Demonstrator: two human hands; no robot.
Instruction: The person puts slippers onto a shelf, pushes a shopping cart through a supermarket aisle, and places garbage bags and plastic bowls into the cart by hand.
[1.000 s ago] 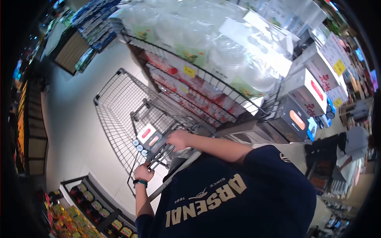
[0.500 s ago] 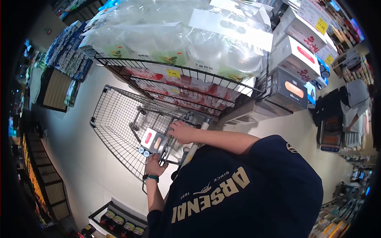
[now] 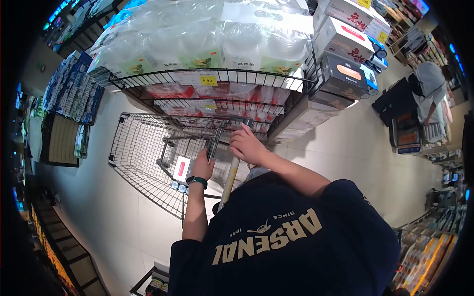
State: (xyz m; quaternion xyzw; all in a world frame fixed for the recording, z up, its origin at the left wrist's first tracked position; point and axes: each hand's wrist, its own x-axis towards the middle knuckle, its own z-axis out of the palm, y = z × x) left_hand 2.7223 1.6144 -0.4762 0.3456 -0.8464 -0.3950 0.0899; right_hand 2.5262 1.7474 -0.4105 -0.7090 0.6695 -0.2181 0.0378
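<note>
In front of me stands a wire shopping cart (image 3: 129, 140), angled to the left. My right hand (image 3: 247, 144) lies curled over its handle bar (image 3: 230, 180). My left hand (image 3: 202, 165), with a dark watch on the wrist, is closed at the dark folding seat frame (image 3: 216, 140) just inside the handle; part of its grip is hidden. A white box with a red label (image 3: 181, 168) sits in the cart beyond my left hand. Two small round bluish-white ends (image 3: 178, 186) show beside the box, near my wrist.
A wire shelf rack (image 3: 207, 79) with plastic-wrapped packs borders the cart's far side. Stacked boxes (image 3: 340, 74) stand to its right. Another person (image 3: 427, 98) is at the right with a dark bag. Shelving (image 3: 64, 133) lines the left, and pale floor (image 3: 113, 207) runs between.
My right hand has moved back from the seat area onto the handle bar. My left hand has moved up from beside the boxes to the seat frame, which now stands more upright.
</note>
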